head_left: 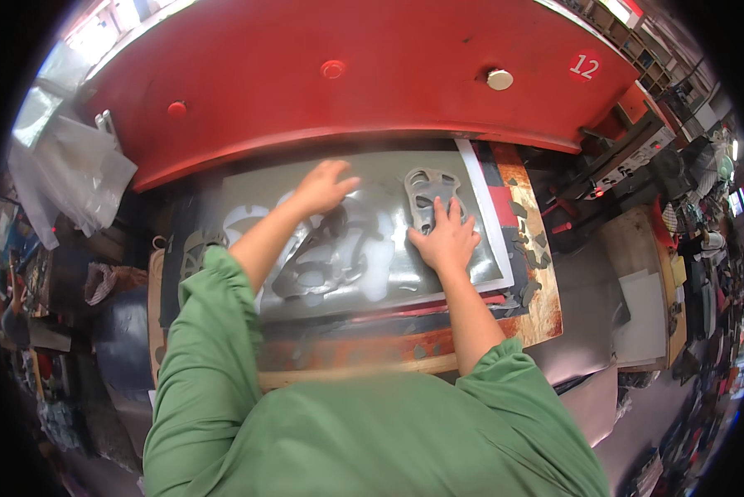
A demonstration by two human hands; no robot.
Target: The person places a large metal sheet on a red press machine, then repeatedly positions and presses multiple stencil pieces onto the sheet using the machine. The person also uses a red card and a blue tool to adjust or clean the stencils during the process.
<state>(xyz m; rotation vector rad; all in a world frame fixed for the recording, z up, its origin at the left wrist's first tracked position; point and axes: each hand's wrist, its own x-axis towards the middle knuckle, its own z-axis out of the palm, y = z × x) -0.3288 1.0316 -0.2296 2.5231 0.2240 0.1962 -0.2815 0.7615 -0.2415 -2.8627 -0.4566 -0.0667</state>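
The right hand (448,240) was found with its fingers spread over the lower part of a grey metal cutting die (432,189), its grip relaxed and touching rather than clenched, the die lying flat near the right edge of a glossy grey sheet (380,190) on the tabletop (544,319). The left hand (326,190) was positioned over the sheet's upper middle, well apart from the die, its grip released and its fingers loosely bent. Beyond both hands stood 1 red machine beam (405,91), bearing 2 red buttons (332,69).
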